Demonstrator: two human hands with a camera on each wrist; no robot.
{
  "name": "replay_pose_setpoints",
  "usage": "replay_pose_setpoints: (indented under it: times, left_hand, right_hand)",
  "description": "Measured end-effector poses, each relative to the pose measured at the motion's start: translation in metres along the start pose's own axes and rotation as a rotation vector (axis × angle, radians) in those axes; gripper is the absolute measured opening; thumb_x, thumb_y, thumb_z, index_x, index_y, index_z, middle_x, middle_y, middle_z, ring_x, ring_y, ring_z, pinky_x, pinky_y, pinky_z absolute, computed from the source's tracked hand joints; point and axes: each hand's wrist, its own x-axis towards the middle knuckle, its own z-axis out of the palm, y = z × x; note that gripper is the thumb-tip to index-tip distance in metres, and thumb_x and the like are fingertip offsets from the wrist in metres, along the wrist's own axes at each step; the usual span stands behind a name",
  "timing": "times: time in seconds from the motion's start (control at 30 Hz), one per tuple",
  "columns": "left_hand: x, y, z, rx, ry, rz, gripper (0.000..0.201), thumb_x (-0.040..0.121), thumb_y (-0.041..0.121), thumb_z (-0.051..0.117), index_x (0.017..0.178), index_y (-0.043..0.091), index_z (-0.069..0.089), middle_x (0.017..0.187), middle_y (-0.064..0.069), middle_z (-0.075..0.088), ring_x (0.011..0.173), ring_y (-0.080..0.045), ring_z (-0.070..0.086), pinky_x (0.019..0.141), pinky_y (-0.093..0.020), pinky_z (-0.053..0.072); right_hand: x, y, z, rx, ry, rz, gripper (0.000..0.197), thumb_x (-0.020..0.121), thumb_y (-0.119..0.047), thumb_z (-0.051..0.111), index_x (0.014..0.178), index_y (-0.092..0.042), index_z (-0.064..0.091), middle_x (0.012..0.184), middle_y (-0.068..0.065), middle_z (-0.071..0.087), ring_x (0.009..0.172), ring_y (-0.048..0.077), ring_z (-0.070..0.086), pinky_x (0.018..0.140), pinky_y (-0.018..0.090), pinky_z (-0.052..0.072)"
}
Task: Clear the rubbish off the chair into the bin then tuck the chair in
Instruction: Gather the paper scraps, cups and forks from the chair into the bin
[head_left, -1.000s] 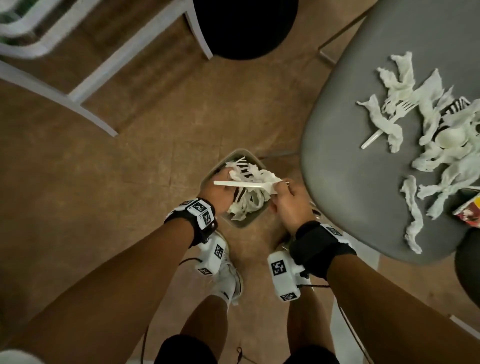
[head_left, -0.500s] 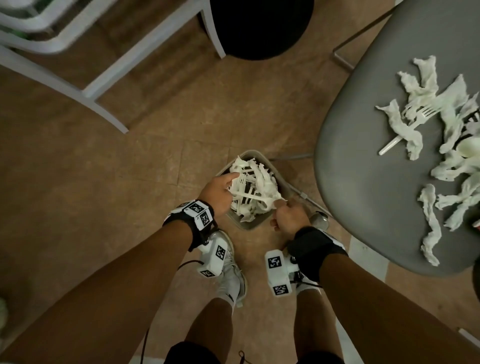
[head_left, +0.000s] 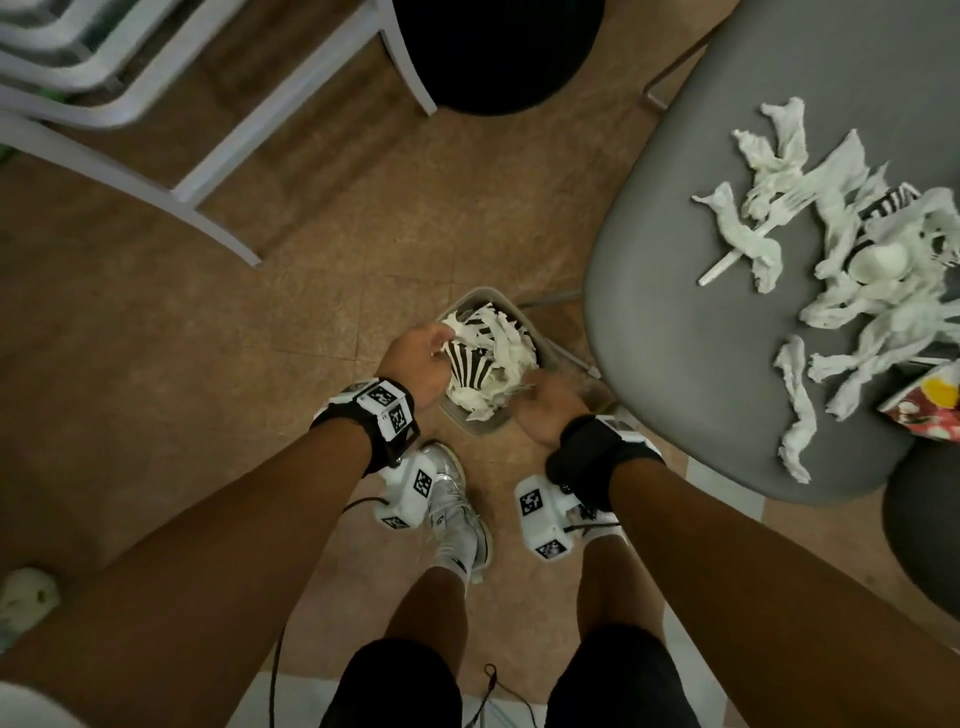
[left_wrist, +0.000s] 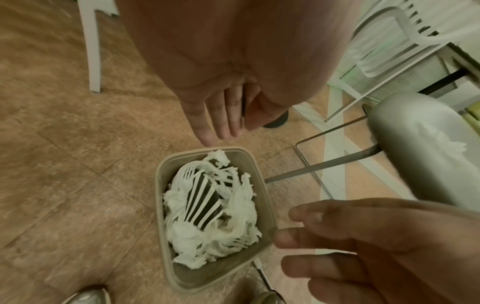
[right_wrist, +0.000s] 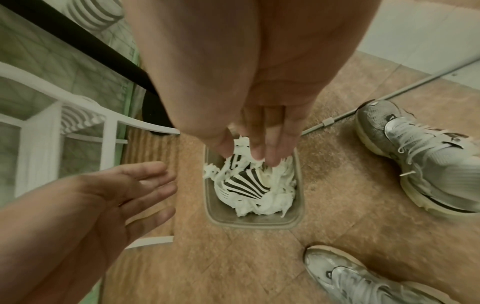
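Note:
A small beige bin (head_left: 480, 427) stands on the floor, filled with white tissue and a black-and-white striped wrapper (head_left: 470, 364). My left hand (head_left: 415, 358) hovers at its left rim with straight fingers (left_wrist: 221, 123), holding nothing. My right hand (head_left: 545, 410) is at the bin's near right rim, its straight fingers (right_wrist: 257, 144) just over the tissue (right_wrist: 259, 203); I cannot tell if they touch it. The grey chair seat (head_left: 675, 338) to the right carries several twisted tissues (head_left: 857, 291), a white plastic fork (head_left: 748, 244) and a red packet (head_left: 924, 405).
A white chair frame (head_left: 208, 171) and a black round base (head_left: 498, 52) stand beyond the bin. My shoe (head_left: 457, 499) is just in front of it. The grey chair's metal leg (left_wrist: 319, 166) runs beside the bin. Brown tiled floor lies to the left.
The bundle of tissue and plastic cutlery that both hands held above the bin has dropped into it. Both hands have let go and drawn apart to the rims.

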Motion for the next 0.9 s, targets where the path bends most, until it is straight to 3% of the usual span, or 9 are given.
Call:
replay_pose_setpoints:
  times: [0.1,0.17,0.23,0.3,0.47,0.57,0.63,0.8,0.9]
  left_hand:
    - [-0.007,0.04,-0.008,0.08,0.046,0.043,0.033,0.091,0.002,0.051,0.12,0.011,0.064,0.12,-0.004,0.067,0.113,-0.02,0.062,0.099,-0.03,0.047]
    - [-0.008,0.07,-0.007,0.132,0.055,0.068,0.031,0.091,0.003,0.049,0.116,0.013,0.065,0.115,-0.003,0.068,0.107,-0.018,0.063,0.097,-0.03,0.049]
    - [-0.008,0.104,-0.001,0.175,0.063,0.125,0.03,0.092,0.003,0.048,0.115,0.013,0.064,0.109,-0.001,0.068,0.103,-0.019,0.064,0.095,-0.03,0.05]
    - [-0.004,0.138,0.013,0.222,0.075,0.22,0.032,0.089,0.001,0.05,0.116,0.012,0.062,0.109,-0.003,0.066,0.103,-0.022,0.064,0.096,-0.035,0.051]
    - [0.007,0.222,0.076,0.403,0.139,0.436,0.044,0.085,0.011,0.059,0.128,0.011,0.055,0.131,-0.01,0.048,0.122,-0.031,0.048,0.108,-0.042,0.04]
    - [0.011,0.265,0.123,0.513,0.137,0.54,0.06,0.081,0.019,0.065,0.138,0.014,0.045,0.141,-0.008,0.038,0.129,-0.03,0.036,0.111,-0.039,0.034]
    - [0.016,0.287,0.149,0.615,0.099,0.56,0.076,0.077,0.024,0.068,0.145,0.017,0.035,0.15,-0.008,0.027,0.136,-0.031,0.028,0.112,-0.045,0.033]
    - [0.037,0.309,0.178,0.902,0.025,0.533,0.103,0.073,0.021,0.074,0.154,0.028,0.01,0.163,0.0,-0.001,0.143,-0.031,0.015,0.107,-0.052,0.031]
    - [0.053,0.312,0.178,0.978,-0.042,0.493,0.108,0.072,0.022,0.077,0.154,0.033,0.006,0.162,0.007,-0.005,0.141,-0.032,0.016,0.1,-0.053,0.036]
  right_hand:
    - [-0.025,-0.026,-0.02,0.092,-0.02,-0.047,0.032,0.092,-0.026,0.057,0.121,-0.013,0.063,0.122,0.01,0.067,0.11,0.03,0.062,0.099,0.038,0.049]
    - [-0.04,-0.044,-0.039,0.165,-0.029,-0.103,0.02,0.085,-0.031,0.058,0.1,-0.024,0.07,0.112,0.011,0.072,0.104,0.031,0.066,0.096,0.045,0.053]
    - [-0.049,-0.054,-0.065,0.242,-0.04,-0.183,0.016,0.078,-0.035,0.056,0.075,-0.028,0.069,0.099,0.015,0.074,0.095,0.037,0.069,0.09,0.053,0.055]
    - [-0.059,-0.053,-0.103,0.271,-0.01,-0.244,0.021,0.084,-0.027,0.053,0.067,-0.023,0.065,0.095,0.02,0.073,0.088,0.035,0.069,0.088,0.054,0.054]
    - [-0.075,-0.001,-0.217,0.353,0.244,-0.267,0.017,0.08,-0.033,0.048,0.083,-0.026,0.063,0.083,0.005,0.075,0.084,0.027,0.072,0.088,0.049,0.056]
    - [-0.085,0.046,-0.282,0.228,0.46,-0.224,0.016,0.092,-0.023,0.052,0.102,-0.022,0.065,0.097,-0.001,0.072,0.092,0.02,0.068,0.088,0.032,0.052]
    - [-0.086,0.077,-0.316,0.136,0.574,-0.192,0.019,0.093,-0.021,0.054,0.109,-0.021,0.063,0.103,-0.002,0.068,0.094,0.02,0.065,0.085,0.029,0.05]
    - [-0.073,0.124,-0.349,-0.117,0.568,-0.109,0.04,0.088,-0.027,0.063,0.127,-0.021,0.056,0.127,0.001,0.055,0.113,0.023,0.056,0.098,0.038,0.048]
    - [-0.067,0.13,-0.349,-0.186,0.553,-0.147,0.049,0.089,-0.026,0.063,0.136,-0.024,0.051,0.138,0.002,0.047,0.123,0.025,0.049,0.099,0.038,0.047]
